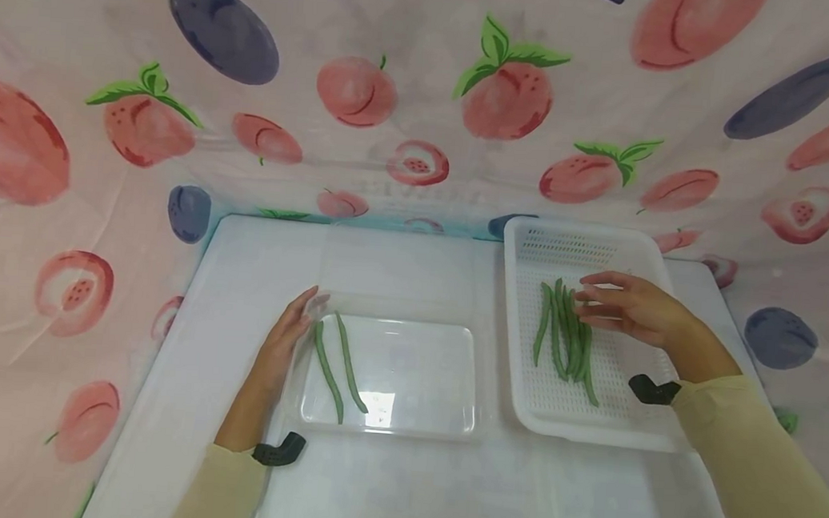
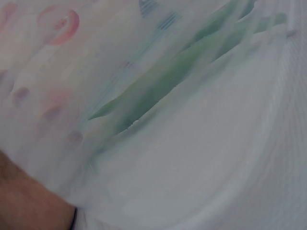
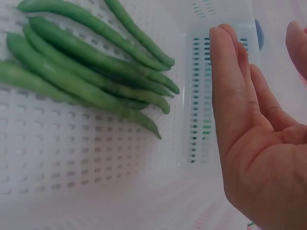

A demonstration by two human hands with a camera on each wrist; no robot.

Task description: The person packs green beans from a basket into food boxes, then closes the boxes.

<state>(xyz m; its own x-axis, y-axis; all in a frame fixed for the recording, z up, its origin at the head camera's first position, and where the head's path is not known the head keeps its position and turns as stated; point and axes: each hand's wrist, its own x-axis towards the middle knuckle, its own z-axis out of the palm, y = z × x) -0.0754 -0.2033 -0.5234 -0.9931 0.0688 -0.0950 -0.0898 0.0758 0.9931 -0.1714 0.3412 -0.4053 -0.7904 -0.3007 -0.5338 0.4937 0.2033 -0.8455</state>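
Right hand (image 1: 635,310), fingers straight and together, hovers over pile of green beans (image 1: 568,338) in white perforated plastic basket (image 1: 531,243). Left hand (image 1: 286,342), fingers straight, rests against clear plastic tray (image 1: 413,375) holding two green beans (image 1: 338,366).

Pale yellow long sleeves (image 1: 755,443), black wrist straps (image 1: 653,390), bare hands (image 1: 635,310)

Bright, soft, even light; few shadows.
Glare glinted in the clear tray (image 1: 382,411); the left wrist view was smeared with blur, the head view bowed at its edges.
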